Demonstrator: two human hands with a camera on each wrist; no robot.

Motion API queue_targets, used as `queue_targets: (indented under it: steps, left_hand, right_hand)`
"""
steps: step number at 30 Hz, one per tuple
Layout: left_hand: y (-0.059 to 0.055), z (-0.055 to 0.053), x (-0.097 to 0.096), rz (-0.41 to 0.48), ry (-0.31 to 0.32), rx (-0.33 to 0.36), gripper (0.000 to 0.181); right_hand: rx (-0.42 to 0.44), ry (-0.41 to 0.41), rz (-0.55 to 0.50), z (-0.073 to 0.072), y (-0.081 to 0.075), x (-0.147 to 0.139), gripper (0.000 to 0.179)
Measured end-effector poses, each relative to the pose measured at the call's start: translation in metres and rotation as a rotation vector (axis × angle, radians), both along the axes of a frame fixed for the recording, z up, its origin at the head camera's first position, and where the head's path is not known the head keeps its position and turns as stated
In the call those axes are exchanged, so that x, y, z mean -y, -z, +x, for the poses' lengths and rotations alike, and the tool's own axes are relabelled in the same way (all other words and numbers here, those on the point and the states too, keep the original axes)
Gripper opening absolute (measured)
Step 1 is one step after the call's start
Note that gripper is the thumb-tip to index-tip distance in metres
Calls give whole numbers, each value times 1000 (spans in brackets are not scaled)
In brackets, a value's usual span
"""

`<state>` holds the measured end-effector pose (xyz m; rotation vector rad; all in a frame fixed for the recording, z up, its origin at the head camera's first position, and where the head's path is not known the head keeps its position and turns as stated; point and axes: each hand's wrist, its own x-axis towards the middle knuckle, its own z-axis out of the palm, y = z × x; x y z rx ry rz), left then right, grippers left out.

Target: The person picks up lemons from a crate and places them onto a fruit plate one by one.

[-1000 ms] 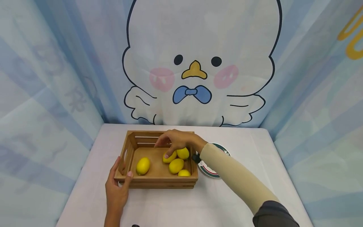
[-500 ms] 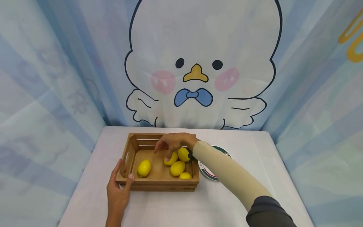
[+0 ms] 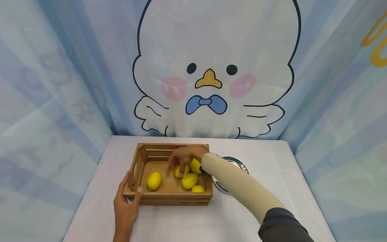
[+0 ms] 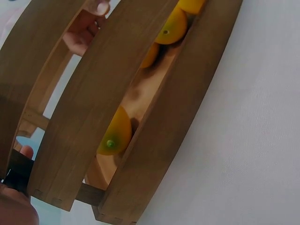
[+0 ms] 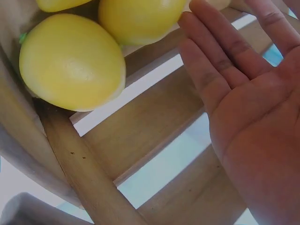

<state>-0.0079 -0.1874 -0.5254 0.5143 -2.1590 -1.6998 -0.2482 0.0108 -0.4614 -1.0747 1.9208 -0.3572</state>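
In the head view, a slatted wooden crate (image 3: 173, 201) stands on a white table with several yellow lemons inside. My left hand (image 3: 126, 205) holds the crate's near left corner, thumb over the front rim and fingers along the left end. A single lemon (image 3: 154, 181) lies near that end. My right hand (image 3: 184, 158) reaches down over the lemons at the right, its thumb right at one lemon (image 3: 177, 173). The right wrist view shows its fingers (image 5: 206, 72) extended, with fingertips close beside a lemon (image 5: 140, 18); a larger-looking lemon (image 5: 72, 61) lies in the crate's corner.
A round plate (image 3: 245, 166) with a green rim lies right of the crate, partly hidden by the right sleeve (image 3: 239, 181). A hanging cloth (image 3: 208, 40) with a cartoon bird closes off the back, and blue cloth (image 3: 45, 134) hangs at both sides.
My right hand has lowered a little into the crate, its fingers bending down beside the lemon. The left hand keeps its hold on the corner. The whole head view has shifted slightly.
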Motion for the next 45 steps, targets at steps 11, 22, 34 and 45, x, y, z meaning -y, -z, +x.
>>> queue_targets:
  steps: [11, 22, 34, 45]
  left_hand:
    - [1, -1, 0, 11, 2, -5, 69]
    - [1, -1, 1, 16, 8, -32, 71]
    - [1, -2, 1, 29, 4, -16, 70]
    - [-1, 1, 1, 35, 9, -15, 70]
  right_hand:
    - [-78, 90, 94, 11, 6, 3, 46]
    - [-200, 95, 129, 16, 15, 8, 46]
    - [-254, 133, 76, 17, 18, 9, 51]
    - [-300, 142, 156, 25, 25, 6, 50]
